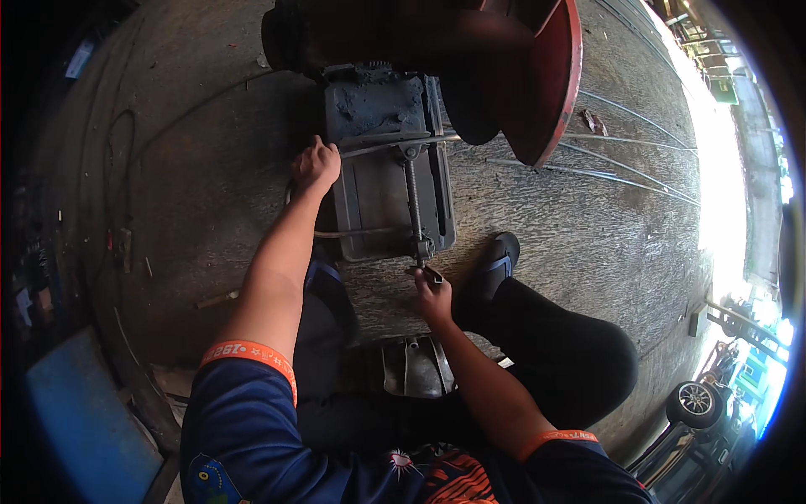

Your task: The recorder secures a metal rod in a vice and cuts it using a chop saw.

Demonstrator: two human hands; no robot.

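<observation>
Dark blue sleeves (243, 407) are closest. Just past the right hand (433, 301), a long screw rod (413, 197) points straight away from it. That hand is nearer, its fingers bent around the handle (433, 275). From the left hand (316, 165), a thin bar (379, 149) runs off to the right; I can't tell if those bent fingers grip it.

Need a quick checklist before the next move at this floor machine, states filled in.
1. Right hand on the screw handle: ok.
2. Left hand clear of the red guard: ok, it's at the bar's left end.
3. Clamp screw tight: cannot tell from a still.
4. Gloves on: not ok, both hands bare.
5. Closed shoes: not ok, a sandal shows on the right foot.
6. Machine power off: cannot tell, no switch visible.
</observation>
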